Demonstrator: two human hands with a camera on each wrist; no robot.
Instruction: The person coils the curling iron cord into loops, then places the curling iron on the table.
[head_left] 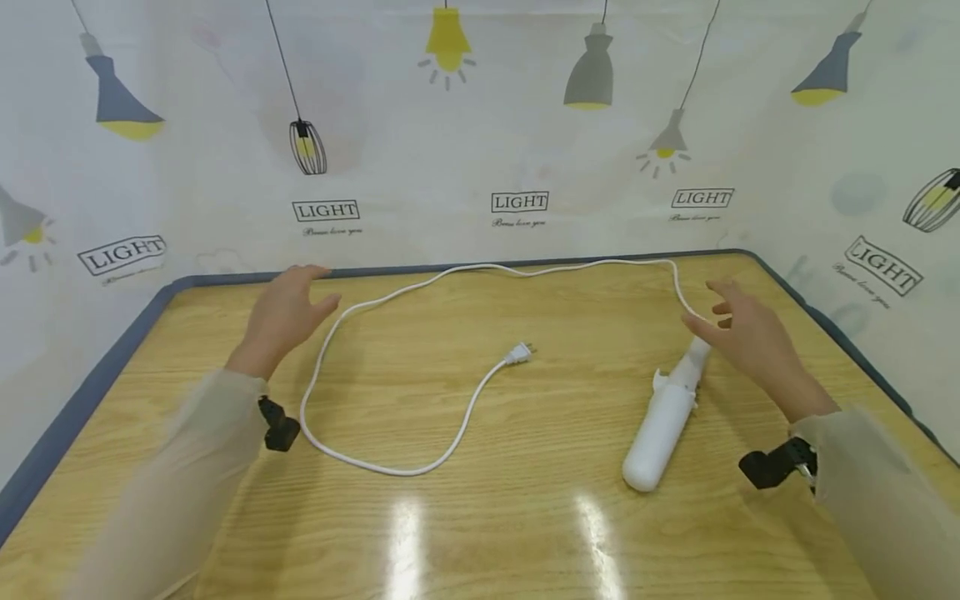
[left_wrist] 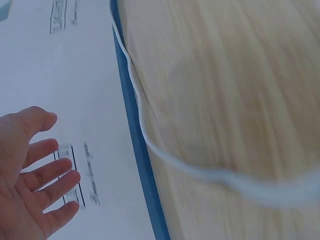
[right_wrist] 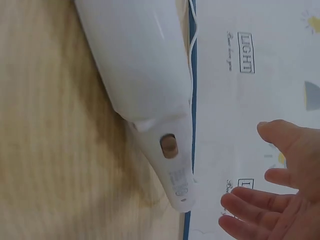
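Note:
A white corded device (head_left: 660, 437) with a rounded barrel lies on the table at the right; its exact kind is unclear. It has a small side hook (head_left: 660, 380) and a tapered handle with a brown switch (right_wrist: 169, 146). A white cord (head_left: 401, 472) runs from the handle along the far edge and loops round at the left, ending in a two-prong plug (head_left: 518, 354). My left hand (head_left: 283, 312) hovers over the far left beside the cord, fingers relaxed, holding nothing. Above the handle end, my right hand (head_left: 750, 342) is spread loosely and partly covers it in the head view.
The wooden table (head_left: 465, 392) has a dark blue border (head_left: 405, 270) along its far edge and sides. Behind it stands a white printed backdrop (head_left: 420, 150) with lamp drawings. Black wrist cameras sit on both sleeves.

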